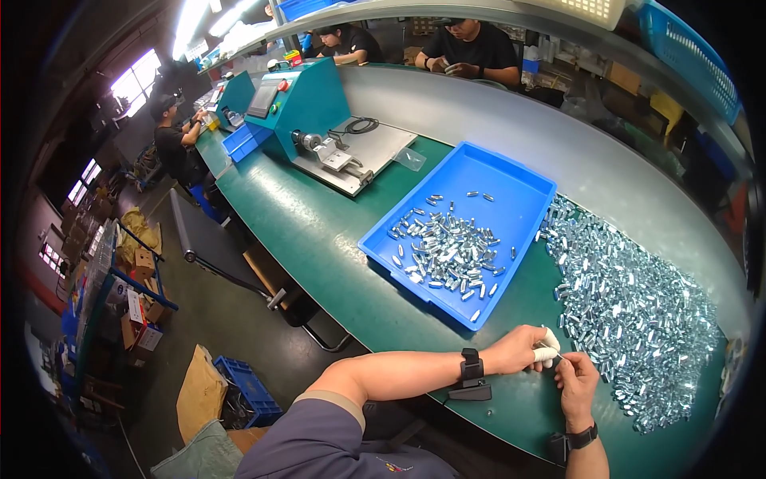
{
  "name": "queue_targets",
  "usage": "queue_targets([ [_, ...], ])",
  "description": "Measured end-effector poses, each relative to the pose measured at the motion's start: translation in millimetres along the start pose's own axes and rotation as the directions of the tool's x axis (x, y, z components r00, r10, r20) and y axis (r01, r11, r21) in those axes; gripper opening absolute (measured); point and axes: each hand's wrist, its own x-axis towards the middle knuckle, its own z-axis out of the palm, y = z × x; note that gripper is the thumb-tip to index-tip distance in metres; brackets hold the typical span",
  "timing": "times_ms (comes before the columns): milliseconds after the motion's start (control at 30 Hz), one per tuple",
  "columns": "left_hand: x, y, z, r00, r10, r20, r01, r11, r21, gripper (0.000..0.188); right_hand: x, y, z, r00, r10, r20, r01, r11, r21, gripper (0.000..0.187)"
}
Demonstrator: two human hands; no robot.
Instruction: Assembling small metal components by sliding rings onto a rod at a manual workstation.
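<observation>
My left hand [517, 350], with white coverings on two fingers, is pinched closed over the green bench near its front edge. Against its fingertips, my right hand [576, 385] is closed too, thumb and fingers pressed together. Whatever small piece lies between them is too small and covered to name. Just beyond and to the right of the hands spreads a big heap of small shiny metal parts [630, 319]. Further left, a blue plastic tray [511, 180] holds a looser pile of similar metal parts [451, 247].
A teal machine [307, 104] with a screen, buttons and a metal fixture stands on the green bench [311, 231] at the far left. A grey partition [447, 112] runs along the back. Baskets [690, 56] sit on the shelf above. Other people work across and along the bench.
</observation>
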Motion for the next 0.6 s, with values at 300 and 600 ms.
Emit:
queue_targets([
  [300, 2, -8, 1, 1.000, -0.006, -0.006, 0.006, 1.000, -0.014, 0.018, -1, -4, 4, 0.999, -0.012, -0.030, 0.012, 1.000, 0.023, 0.015],
  [600, 3, -4, 1, 1.000, -0.031, -0.007, 0.031, 1.000, -0.007, 0.017, 1, -2, -1, 1.000, 0.013, 0.023, -0.012, 1.000, -0.021, 0.016],
])
